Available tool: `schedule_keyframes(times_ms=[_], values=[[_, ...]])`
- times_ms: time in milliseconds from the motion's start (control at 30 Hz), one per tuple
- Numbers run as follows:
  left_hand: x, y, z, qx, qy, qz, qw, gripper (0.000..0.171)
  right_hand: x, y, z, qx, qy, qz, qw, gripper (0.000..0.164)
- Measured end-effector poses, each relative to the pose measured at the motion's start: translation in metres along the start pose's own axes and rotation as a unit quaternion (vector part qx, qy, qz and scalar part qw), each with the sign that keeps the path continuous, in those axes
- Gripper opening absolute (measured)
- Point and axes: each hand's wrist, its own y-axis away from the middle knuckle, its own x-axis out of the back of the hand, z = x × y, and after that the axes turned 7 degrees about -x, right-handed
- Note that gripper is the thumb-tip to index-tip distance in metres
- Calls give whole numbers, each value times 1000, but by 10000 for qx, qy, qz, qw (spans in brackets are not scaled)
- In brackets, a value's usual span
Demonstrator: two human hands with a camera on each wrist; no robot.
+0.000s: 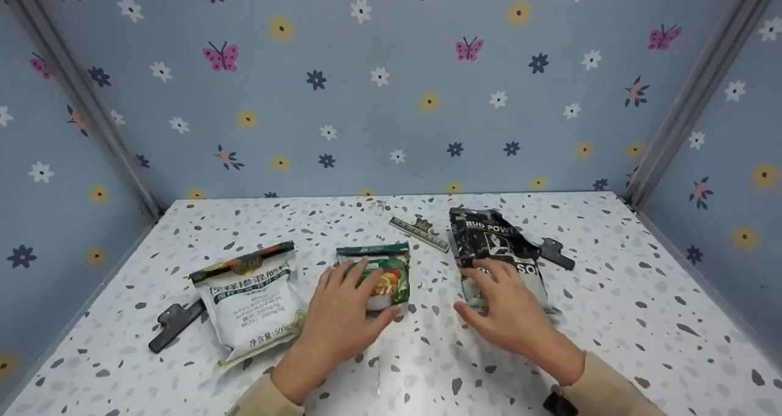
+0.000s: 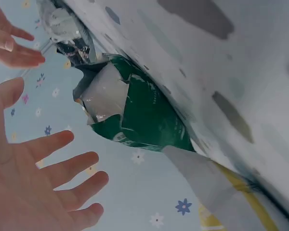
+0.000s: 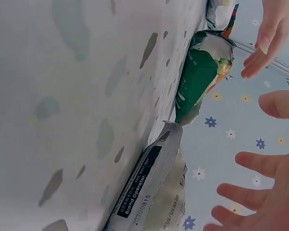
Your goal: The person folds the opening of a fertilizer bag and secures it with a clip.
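Observation:
My left hand [image 1: 345, 306] hovers over a small green packet [image 1: 391, 281] with a vegetable picture, fingers spread. In the left wrist view, a gap shows between the left hand's fingers [image 2: 82, 166] and the green packet [image 2: 149, 115]. Over the lower part of a black and grey pouch [image 1: 489, 233] is my right hand [image 1: 513, 306], its fingers apart and holding nothing. The right wrist view shows that pouch's printed bottom [image 3: 144, 183] beside the hand [image 3: 265, 178]. Left of my left hand lies a white bag [image 1: 253, 306] with Chinese print and a dark top strip.
One black clip [image 1: 176, 325] lies left of the white bag, another black clip [image 1: 557, 254] right of the black pouch. A gold-toned ruler-like strip [image 1: 420, 233] lies behind the packets. Flower-patterned walls [image 1: 391, 98] enclose the speckled table [image 1: 427, 367] at the back and sides.

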Motion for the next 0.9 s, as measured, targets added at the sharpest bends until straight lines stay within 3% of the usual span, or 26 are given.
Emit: schedule_keyframes(times_ms=[200,333,433,667,900], values=[[5,0,-10,-113,237,890,9957,52,1,-1,-6,-45,-512,83,9986,44],[14,0,-20,94,456,1246,9911,42,1,-2,-13,20,-761,86,9971,37],[24,2,-30,441,653,1192,9897,39,0,-4,-19,90,-950,95,9954,32],[47,9,-60,1171,1225,713,9829,44,-4,-14,-40,387,-1341,63,9902,26],[65,18,-89,1663,1246,389,9774,54,-10,-31,-64,645,-1714,-143,9830,24]])
